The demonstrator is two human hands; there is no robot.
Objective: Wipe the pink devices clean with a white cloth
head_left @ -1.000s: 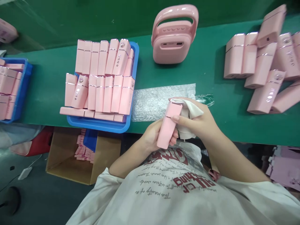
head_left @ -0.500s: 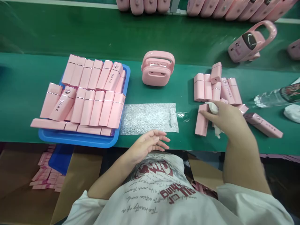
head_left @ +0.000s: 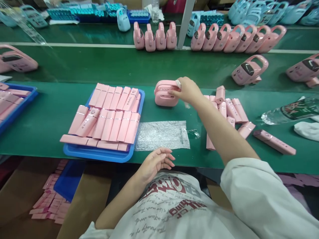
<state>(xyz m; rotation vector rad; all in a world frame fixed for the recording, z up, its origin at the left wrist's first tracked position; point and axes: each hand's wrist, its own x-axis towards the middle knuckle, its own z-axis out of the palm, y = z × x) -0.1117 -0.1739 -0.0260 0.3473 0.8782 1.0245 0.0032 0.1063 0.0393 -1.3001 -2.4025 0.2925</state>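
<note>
My right hand (head_left: 187, 90) reaches forward over the green table. Its fingers close round the right side of a small pink speaker (head_left: 166, 99) with a carry handle, and a bit of white cloth (head_left: 178, 84) shows between hand and handle. Close to the table's front edge, my left hand (head_left: 157, 161) holds nothing, its fingers loosely spread. Just beyond it lies a flat bubble-wrap bag (head_left: 161, 135). A blue tray (head_left: 97, 157) to the left carries rows of pink box-shaped handles with silver bands. Several more pink handles (head_left: 232, 111) lie loose right of my forearm.
On the right are a plastic bottle (head_left: 289, 109) on its side and a white cloth bundle (head_left: 307, 128). Pink speakers (head_left: 216, 38) line the shelf at the back, with blue ones beyond. Another blue tray (head_left: 18, 103) stands far left. Below is an open carton (head_left: 82, 199).
My right hand has left the loose pink handles, moving left and forward to the pink speaker, which it now grips. The view has tilted up. My left hand stays near the table edge.
</note>
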